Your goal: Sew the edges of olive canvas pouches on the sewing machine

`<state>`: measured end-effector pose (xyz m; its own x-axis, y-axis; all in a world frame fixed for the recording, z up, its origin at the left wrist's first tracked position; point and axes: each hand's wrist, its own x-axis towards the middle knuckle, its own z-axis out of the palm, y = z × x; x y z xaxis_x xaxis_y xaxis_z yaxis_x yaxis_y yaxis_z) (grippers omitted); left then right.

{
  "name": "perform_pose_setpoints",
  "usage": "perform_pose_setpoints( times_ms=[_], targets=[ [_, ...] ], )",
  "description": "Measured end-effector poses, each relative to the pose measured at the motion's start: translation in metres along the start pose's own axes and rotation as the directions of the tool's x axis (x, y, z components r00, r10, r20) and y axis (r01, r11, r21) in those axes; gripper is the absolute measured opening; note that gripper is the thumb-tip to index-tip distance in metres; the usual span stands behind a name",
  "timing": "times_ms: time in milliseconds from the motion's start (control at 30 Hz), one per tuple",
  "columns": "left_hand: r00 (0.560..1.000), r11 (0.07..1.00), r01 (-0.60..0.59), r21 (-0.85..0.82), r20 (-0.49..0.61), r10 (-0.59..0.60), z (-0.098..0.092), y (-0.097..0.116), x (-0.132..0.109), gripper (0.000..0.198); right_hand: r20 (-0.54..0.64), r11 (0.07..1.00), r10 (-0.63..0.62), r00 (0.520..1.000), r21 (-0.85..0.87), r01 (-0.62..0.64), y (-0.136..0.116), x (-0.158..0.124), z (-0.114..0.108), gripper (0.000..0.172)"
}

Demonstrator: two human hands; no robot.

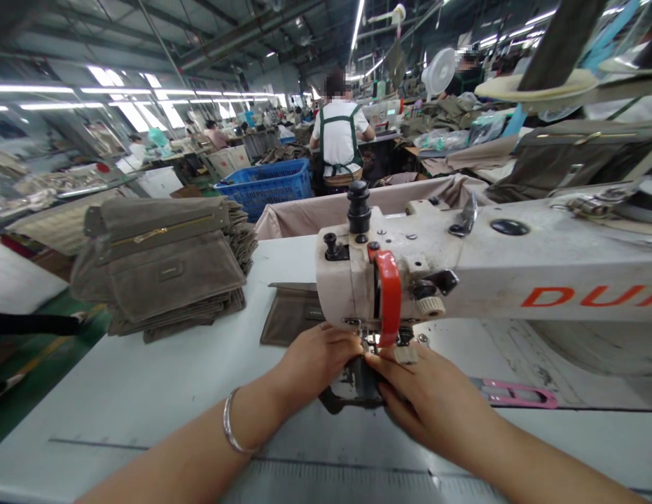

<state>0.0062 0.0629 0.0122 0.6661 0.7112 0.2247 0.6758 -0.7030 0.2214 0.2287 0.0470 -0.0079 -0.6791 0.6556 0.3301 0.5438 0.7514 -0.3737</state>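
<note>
A white sewing machine (pixel 339 280) with a red guard (pixel 391 294) stands in front of me. Beneath its head lies a grey-brown fabric panel (pixel 286 315) with a small label. My left hand (pixel 323 353) rests on the panel, fingers pressed together and tips close to the presser foot (pixel 365 339). From the other side, my right hand (pixel 420 385) has its thumb and fingers closed at the work by the needle. Between the hands, a dark strip (pixel 366 383) runs toward me. The exact grip at the needle is partly hidden.
A stack of grey-brown bag pieces (pixel 168 266) with zips sits at left on the table. Pink-handled thread snips (pixel 525 394) lie right of my right hand. A ruler scale (pixel 326 476) runs along the front. Beyond are a blue basket (pixel 273 185) and a seated person (pixel 340 133).
</note>
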Motion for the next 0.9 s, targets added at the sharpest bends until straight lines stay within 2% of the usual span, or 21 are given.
perform_pose_setpoints(
  times_ms=[233,433,567,667,800,900],
  targets=[
    [0.994,0.993,0.081,0.087,-0.077,-0.074,0.01,-0.012,0.003,0.018,0.01,1.0,0.009,1.0,0.019,-0.009,-0.001,0.0,-0.001,0.035],
    [0.991,0.988,0.116,0.107,-0.083,-0.107,0.013,-0.017,0.004,0.018,0.035,0.999,0.023,0.999,0.022,-0.023,-0.001,0.002,-0.002,0.034],
    [0.991,0.987,0.116,0.112,-0.073,-0.108,0.012,-0.017,0.005,0.019,0.011,1.0,0.01,1.0,0.025,-0.01,-0.001,0.002,-0.001,0.034],
    [0.99,0.984,0.133,0.119,-0.072,-0.125,0.009,-0.01,0.007,0.019,-0.011,1.0,0.003,1.0,0.029,-0.003,0.0,0.002,0.0,0.033],
    [0.984,0.977,0.175,0.119,-0.062,-0.169,0.003,0.01,0.005,0.015,0.007,0.999,0.017,1.0,0.044,-0.017,0.0,0.001,-0.001,0.033],
    [0.978,0.973,0.206,0.099,-0.053,-0.202,-0.002,0.026,0.002,0.024,0.038,0.999,0.022,0.999,0.047,-0.024,0.001,-0.001,-0.002,0.034]
  ],
)
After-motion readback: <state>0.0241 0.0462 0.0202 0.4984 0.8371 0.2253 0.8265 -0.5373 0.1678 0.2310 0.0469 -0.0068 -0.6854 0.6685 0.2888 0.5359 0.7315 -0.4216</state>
